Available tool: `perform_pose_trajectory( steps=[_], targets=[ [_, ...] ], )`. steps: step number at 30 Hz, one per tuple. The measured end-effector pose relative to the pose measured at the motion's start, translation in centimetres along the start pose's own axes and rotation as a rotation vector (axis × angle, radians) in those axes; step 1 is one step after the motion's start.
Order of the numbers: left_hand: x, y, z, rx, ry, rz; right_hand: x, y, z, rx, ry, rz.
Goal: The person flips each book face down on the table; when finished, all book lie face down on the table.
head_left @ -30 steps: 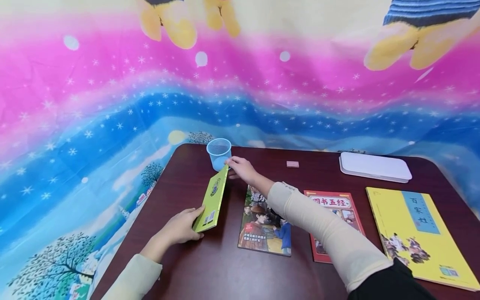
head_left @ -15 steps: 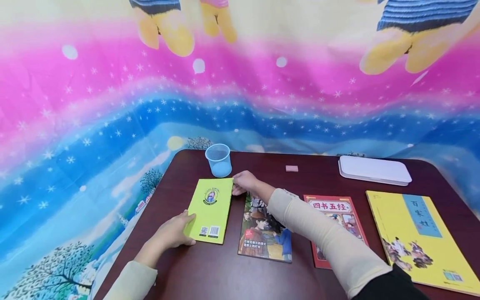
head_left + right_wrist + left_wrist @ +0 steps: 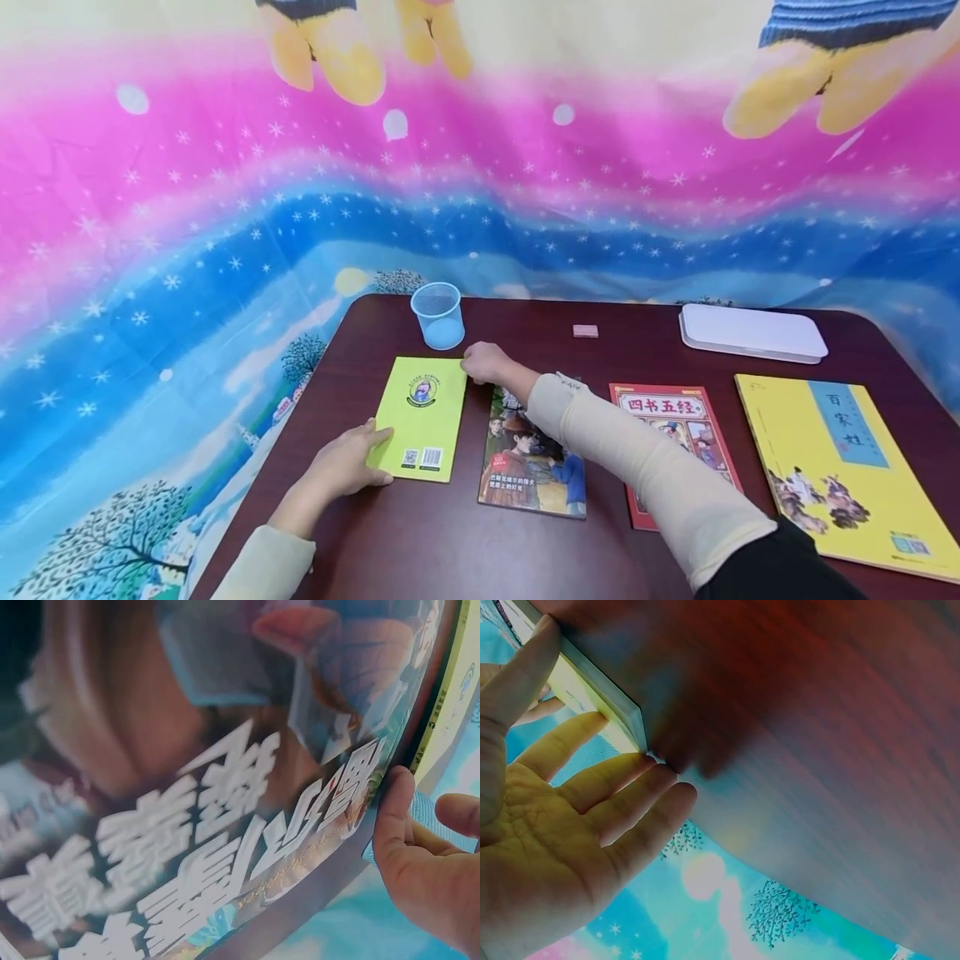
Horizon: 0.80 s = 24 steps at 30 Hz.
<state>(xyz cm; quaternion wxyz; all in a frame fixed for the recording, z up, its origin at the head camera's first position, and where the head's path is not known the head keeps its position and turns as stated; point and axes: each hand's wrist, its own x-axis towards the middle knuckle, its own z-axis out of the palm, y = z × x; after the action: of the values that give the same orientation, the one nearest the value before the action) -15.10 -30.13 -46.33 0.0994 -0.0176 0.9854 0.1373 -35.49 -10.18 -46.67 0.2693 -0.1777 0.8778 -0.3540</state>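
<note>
A green book (image 3: 422, 418) lies flat on the dark table (image 3: 450, 550), back cover up, just in front of a blue cup (image 3: 438, 314). The left hand (image 3: 347, 463) rests at the book's near left corner, fingers straight against its edge, gripping nothing. The right hand (image 3: 486, 362) touches the far right corner with loosely bent fingers; whether it pinches the corner cannot be told. To the right lie a picture book (image 3: 531, 454) under the right forearm, a red book (image 3: 675, 433), a yellow book (image 3: 840, 467); behind them a white tray (image 3: 752, 332) and pink eraser (image 3: 585, 331).
</note>
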Motion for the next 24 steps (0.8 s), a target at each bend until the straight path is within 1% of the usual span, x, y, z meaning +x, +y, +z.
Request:
perform_pose_trajectory(
  steps=[3,7,10,12,13,16,19,20,22,24],
  targets=[
    [0.0,0.0,0.1,0.005,-0.004,0.007,0.0,-0.1,0.1,-0.059,0.008,0.023],
    [0.3,0.0,0.1,0.014,0.009,0.008,-0.4,-0.4,0.6,-0.211,0.094,-0.042],
    [0.5,0.0,0.1,0.022,0.003,-0.002,-0.7,-0.7,0.9,-0.313,0.120,-0.089],
    [0.6,0.2,-0.1,0.035,-0.006,-0.004,-1.0,-0.9,1.0,-0.338,0.100,-0.083],
    [0.6,0.3,-0.1,0.042,-0.009,-0.007,-1.1,-1.0,1.0,-0.373,0.088,-0.080],
    [0.4,0.7,-0.1,0.060,-0.013,-0.010,-1.5,-1.1,0.9,-0.513,0.051,-0.060],
    [0.2,1.0,-0.1,0.074,-0.013,-0.008,-1.7,-1.2,0.8,-0.680,-0.018,-0.064],
    [0.1,1.1,-0.1,0.076,-0.014,-0.007,-1.8,-1.3,0.8,-0.717,-0.044,-0.065],
    [0.0,1.2,-0.1,0.075,-0.015,-0.006,-1.8,-1.3,0.7,-0.766,-0.086,-0.071],
    [0.1,1.1,-0.1,0.069,-0.016,-0.001,-1.8,-1.4,0.6,-0.790,-0.106,-0.065]
  ],
)
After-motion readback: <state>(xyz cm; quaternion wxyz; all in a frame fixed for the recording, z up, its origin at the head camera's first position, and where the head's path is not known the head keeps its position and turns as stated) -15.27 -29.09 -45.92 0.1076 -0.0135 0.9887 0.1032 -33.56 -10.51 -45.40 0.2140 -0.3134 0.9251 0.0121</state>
